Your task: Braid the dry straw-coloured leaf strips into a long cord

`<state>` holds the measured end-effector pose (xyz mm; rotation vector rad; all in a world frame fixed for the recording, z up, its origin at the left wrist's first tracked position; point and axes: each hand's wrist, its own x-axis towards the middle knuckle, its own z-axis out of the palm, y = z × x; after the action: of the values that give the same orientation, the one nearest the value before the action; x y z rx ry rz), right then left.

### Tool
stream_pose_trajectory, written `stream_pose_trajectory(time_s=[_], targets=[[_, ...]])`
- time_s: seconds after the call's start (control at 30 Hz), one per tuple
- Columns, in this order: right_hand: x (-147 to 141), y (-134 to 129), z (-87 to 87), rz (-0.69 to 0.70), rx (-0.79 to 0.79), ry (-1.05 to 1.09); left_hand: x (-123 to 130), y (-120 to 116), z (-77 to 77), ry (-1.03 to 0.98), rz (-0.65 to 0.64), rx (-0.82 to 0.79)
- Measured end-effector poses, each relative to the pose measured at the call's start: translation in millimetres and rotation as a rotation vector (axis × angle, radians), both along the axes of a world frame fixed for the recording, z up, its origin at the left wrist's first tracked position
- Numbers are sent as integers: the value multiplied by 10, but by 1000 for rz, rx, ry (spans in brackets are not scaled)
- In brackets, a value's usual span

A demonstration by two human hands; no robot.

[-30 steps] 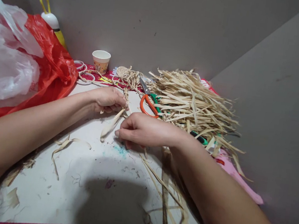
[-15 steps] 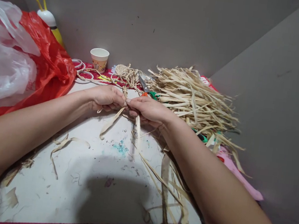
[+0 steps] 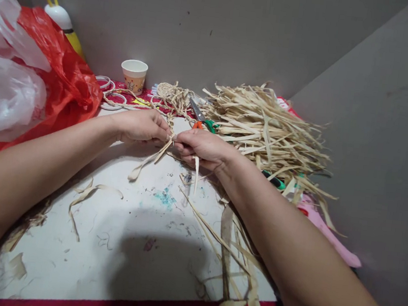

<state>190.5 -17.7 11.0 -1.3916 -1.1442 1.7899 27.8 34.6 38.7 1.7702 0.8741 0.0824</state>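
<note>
Strips of pale dry fibre (image 3: 142, 166) hung from the left hand (image 3: 142, 126), loose ends toward the near edge of the white worktop (image 3: 131, 258). Left grip: thumb and fingers pinched together on the strips. Right hand (image 3: 204, 148) just beside it, fingertips almost meeting the left ones; its grip was likewise drawn in, with a narrow pale strip (image 3: 196, 169) dangling below the palm. Exact crossing of fibres between the fingertips too small to tell. Twisted cord (image 3: 170, 118) showed just beyond the left fingertips, toward the far edge.

Far edge, on red cloth (image 3: 114, 85): an upright paper cup (image 3: 133, 79), white rings (image 3: 114, 107) near it, a tangle of cord (image 3: 176, 100) to the cup's right. Scissors (image 3: 197, 110) lay between tangle and straw heap, orange handle partly behind the right hand, blades pointing away.

Far right corner: a large heap of dry strips (image 3: 266, 131). Pink item (image 3: 322, 232) along the right edge.

Far left corner: a red and white plastic bag (image 3: 65, 74), yellow-and-white bottle (image 3: 59, 16) behind. One curled strip (image 3: 84, 199) lay toward the left edge; longer strips (image 3: 227, 250) trailed over the near edge, right of middle.
</note>
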Motion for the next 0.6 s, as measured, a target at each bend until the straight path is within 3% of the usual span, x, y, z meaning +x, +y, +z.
stream_pose_trajectory(time_s=[0.17, 0.33, 0.5, 0.6], targets=[[-44, -8, -14, -48, 20, -66, -11, -15, 133, 202, -68, 334], [-49, -26, -19, -58, -12, 2, 55, -206, 242, 326, -138, 425], [-35, -34, -25, -74, -71, 127, 155, -444, 165, 453, -112, 729], [-39, -39, -29, -99, -83, 151, 189, -502, 44, 469, -99, 763]])
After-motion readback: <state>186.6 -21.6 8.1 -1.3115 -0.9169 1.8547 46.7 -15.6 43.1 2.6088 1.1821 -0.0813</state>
